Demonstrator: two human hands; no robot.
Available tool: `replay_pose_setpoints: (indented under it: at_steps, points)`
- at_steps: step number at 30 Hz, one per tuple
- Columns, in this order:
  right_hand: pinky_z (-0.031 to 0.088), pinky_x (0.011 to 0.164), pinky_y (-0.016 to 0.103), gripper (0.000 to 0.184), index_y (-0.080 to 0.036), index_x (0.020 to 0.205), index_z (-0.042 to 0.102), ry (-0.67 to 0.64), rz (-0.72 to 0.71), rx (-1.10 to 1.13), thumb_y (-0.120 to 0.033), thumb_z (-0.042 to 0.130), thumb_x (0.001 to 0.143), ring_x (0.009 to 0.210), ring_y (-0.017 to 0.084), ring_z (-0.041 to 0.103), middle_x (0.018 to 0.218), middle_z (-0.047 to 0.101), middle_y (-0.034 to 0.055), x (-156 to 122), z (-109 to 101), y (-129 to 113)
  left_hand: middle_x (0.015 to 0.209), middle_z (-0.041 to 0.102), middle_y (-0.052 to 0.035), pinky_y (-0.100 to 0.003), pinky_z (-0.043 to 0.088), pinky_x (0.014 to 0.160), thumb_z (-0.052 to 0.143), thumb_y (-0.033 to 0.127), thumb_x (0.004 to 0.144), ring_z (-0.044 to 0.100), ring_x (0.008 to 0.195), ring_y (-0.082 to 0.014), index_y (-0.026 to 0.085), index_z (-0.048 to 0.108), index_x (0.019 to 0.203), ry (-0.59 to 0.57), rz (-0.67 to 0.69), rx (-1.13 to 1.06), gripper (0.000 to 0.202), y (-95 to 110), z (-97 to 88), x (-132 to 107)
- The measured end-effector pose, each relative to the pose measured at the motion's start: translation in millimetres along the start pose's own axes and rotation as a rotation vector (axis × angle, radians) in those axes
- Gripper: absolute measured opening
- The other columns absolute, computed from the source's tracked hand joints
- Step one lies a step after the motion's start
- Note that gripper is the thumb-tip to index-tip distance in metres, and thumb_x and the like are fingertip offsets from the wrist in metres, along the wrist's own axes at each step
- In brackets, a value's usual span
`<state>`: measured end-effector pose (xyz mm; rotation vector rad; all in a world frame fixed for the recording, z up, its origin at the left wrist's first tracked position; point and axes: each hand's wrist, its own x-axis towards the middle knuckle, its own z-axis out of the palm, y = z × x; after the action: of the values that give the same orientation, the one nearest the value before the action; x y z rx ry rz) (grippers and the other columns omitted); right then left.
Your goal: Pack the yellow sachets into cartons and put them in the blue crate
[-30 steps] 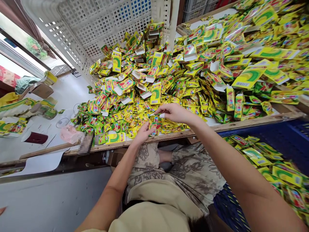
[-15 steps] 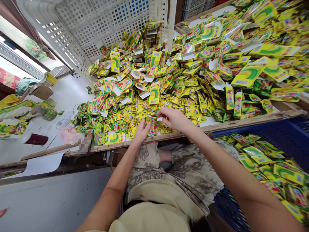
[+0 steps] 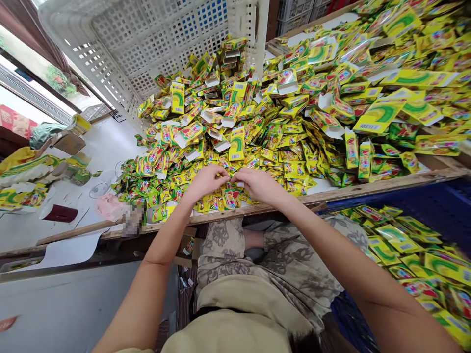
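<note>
My left hand is over the heap of small yellow-green sachets, its fingers bent and pinched together. Close against it, with fingertips almost meeting, my right hand is also curled into a pinch. Whatever sits between the fingertips is too small or hidden to name. Just below both hands, by the table's front edge, lies a yellow box with a red and green print. Beyond the fingers a yellow carton leans on the heap among several open-ended cartons.
A white plastic crate lies tipped toward the heap. Wooden edging runs along the table front. To the lower right, a blue crate holds filled cartons. A dark red cup and a pink bag are at left.
My left hand has moved up and away from the table edge, its elbow swinging outward. My right hand has shifted slightly left and lower. The fingertips now come together above the printed box.
</note>
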<state>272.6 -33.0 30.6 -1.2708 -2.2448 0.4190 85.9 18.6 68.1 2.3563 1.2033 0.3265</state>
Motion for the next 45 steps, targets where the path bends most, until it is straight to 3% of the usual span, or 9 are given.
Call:
replay_pose_setpoints:
  at_steps: [11, 16, 22, 27, 33, 39, 43, 45]
  points:
    - [0.038, 0.067, 0.025, 0.035, -0.025, 0.101, 0.068, -0.099, 0.004, -0.103, -0.008, 0.042, 0.083, 0.086, 0.018, 0.060, 0.100, 0.066, 0.0040, 1, 6, -14, 0.082, 0.060, -0.0070, -0.031, 0.041, 0.068, 0.046, 0.017, 0.081, 0.055, 0.077, -0.0195, 0.015, 0.062, 0.075, -0.044, 0.029, 0.257, 0.017, 20, 4.5, 1]
    - [0.038, 0.067, 0.026, 0.034, -0.021, 0.107, 0.062, -0.082, 0.102, -0.121, -0.009, 0.041, 0.083, 0.086, 0.020, 0.060, 0.099, 0.064, 0.0071, -7, 5, -18, 0.083, 0.059, -0.0080, -0.030, 0.038, 0.065, 0.044, 0.017, 0.083, 0.054, 0.074, -0.0197, 0.015, 0.060, 0.074, -0.098, 0.037, 0.297, 0.018, 22, 2.8, 2]
    - [0.037, 0.062, 0.026, 0.031, -0.017, 0.114, 0.050, -0.027, 0.178, 0.003, -0.016, 0.045, 0.083, 0.078, 0.021, 0.061, 0.092, 0.067, 0.0070, -8, 5, -18, 0.070, 0.059, -0.0021, -0.026, 0.037, 0.062, 0.048, 0.027, 0.085, 0.051, 0.067, -0.0151, 0.016, 0.057, 0.069, -0.026, 0.032, -0.018, 0.021, 9, 10.4, -5]
    - [0.032, 0.061, 0.026, 0.022, -0.020, 0.104, 0.055, -0.006, 0.216, -0.039, -0.019, 0.045, 0.084, 0.074, 0.021, 0.060, 0.085, 0.068, 0.0055, 1, 3, -22, 0.083, 0.064, -0.0023, -0.024, 0.041, 0.063, 0.053, 0.027, 0.082, 0.054, 0.071, -0.0133, 0.016, 0.061, 0.084, 0.127, -0.042, -0.285, 0.013, -1, 25.7, -24]
    - [0.032, 0.060, 0.026, 0.015, -0.020, 0.093, 0.056, -0.015, 0.259, 0.039, -0.019, 0.044, 0.084, 0.069, 0.019, 0.056, 0.078, 0.064, 0.0047, 4, 9, -20, 0.083, 0.058, -0.0001, -0.019, 0.037, 0.051, 0.059, 0.023, 0.077, 0.048, 0.057, -0.0074, 0.018, 0.055, 0.087, 0.313, -0.148, -0.462, 0.012, -7, 40.9, -39]
    - [0.037, 0.068, 0.026, 0.015, -0.017, 0.090, 0.056, -0.005, 0.122, 0.074, -0.012, 0.046, 0.080, 0.080, 0.018, 0.055, 0.095, 0.059, 0.0081, 4, 4, -15, 0.084, 0.056, 0.0003, -0.017, 0.035, 0.049, 0.061, 0.021, 0.076, 0.042, 0.052, -0.0037, 0.017, 0.052, 0.089, 0.367, -0.197, -0.677, 0.016, -9, 48.9, -42]
    - [0.037, 0.067, 0.027, 0.016, -0.017, 0.098, 0.058, -0.035, 0.058, 0.006, -0.023, 0.052, 0.083, 0.081, 0.019, 0.054, 0.096, 0.058, 0.0075, 7, -2, -22, 0.080, 0.059, -0.0009, -0.020, 0.042, 0.060, 0.062, 0.032, 0.079, 0.052, 0.064, -0.0085, 0.017, 0.053, 0.088, 0.399, -0.199, -0.772, 0.020, -10, 56.5, -43]
    - [0.035, 0.063, 0.027, 0.016, -0.018, 0.097, 0.060, -0.037, 0.074, -0.106, -0.020, 0.050, 0.084, 0.081, 0.019, 0.054, 0.096, 0.057, 0.0080, 8, -1, -26, 0.073, 0.057, -0.0003, -0.023, 0.043, 0.061, 0.058, 0.042, 0.082, 0.052, 0.063, -0.0099, 0.017, 0.055, 0.090, 0.402, -0.211, -0.788, 0.026, -10, 61.6, -44]
